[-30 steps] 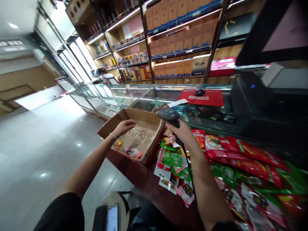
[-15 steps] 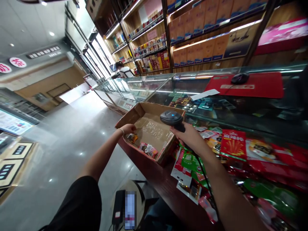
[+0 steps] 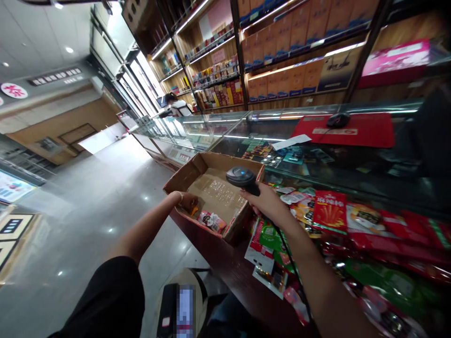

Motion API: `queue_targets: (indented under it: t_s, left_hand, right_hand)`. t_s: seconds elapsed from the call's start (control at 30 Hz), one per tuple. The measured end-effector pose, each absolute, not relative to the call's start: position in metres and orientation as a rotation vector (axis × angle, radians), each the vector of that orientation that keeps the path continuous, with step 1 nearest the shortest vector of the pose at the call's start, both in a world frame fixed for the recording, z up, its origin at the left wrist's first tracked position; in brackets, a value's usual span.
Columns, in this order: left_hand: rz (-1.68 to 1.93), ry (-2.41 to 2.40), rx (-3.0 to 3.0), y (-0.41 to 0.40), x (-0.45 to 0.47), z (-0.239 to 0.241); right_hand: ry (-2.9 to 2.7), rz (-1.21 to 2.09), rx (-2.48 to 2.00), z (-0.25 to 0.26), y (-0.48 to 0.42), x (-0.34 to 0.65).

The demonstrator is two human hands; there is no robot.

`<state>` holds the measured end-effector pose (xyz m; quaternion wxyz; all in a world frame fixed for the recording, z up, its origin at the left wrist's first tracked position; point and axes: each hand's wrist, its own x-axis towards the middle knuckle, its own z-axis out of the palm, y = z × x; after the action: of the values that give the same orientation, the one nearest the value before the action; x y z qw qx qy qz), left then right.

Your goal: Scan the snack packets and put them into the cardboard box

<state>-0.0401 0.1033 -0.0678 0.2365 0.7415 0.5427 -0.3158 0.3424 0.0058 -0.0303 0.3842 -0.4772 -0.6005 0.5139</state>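
My right hand is wrapped around the handle of a black barcode scanner, its head over the near right part of an open cardboard box. A black cable runs down from it along my forearm. Inside the box, at its left end, my left hand has its fingers closed on a small orange snack packet, mostly hidden under them. Pink-and-white snack packets lie beside it along the box's near wall.
Many red and green snack bags are heaped to the right of the box. Behind runs a glass counter with a paper strip, a red mat and a computer mouse. A stool below carries a phone.
My left hand has lowered into the box onto the orange packet, which it hovered above before. The scanner stays in my right hand over the box. The view has shifted slightly.
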Motion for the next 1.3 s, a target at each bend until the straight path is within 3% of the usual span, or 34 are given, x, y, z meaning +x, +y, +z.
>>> queue_targets:
  t_s: [0.33,0.53,0.67,1.0,1.3]
  left_hand:
    - [-0.431,1.600,2.085,0.092,-0.017,-0.049]
    - [0.781,1.403,1.482,0.090,0.050,-0.028]
    - [1.092,1.191,1.191,0.083,0.092,-0.028]
    - [1.203,1.175,1.180,0.089,0.108,-0.040]
    - [1.113,1.155,1.212,0.076,0.120,-0.025]
  right_hand:
    - [-1.416,1.332,-1.148,-0.027,0.002,0.348]
    - [-1.330,1.278,-1.106,-0.020,-0.006,0.351]
    - [-1.356,1.191,-1.185,-0.022,-0.008,0.354]
    - [-1.627,0.942,-1.264,-0.020,-0.011,0.360]
    - [-1.467,1.020,-1.421,-0.011,-0.033,0.380]
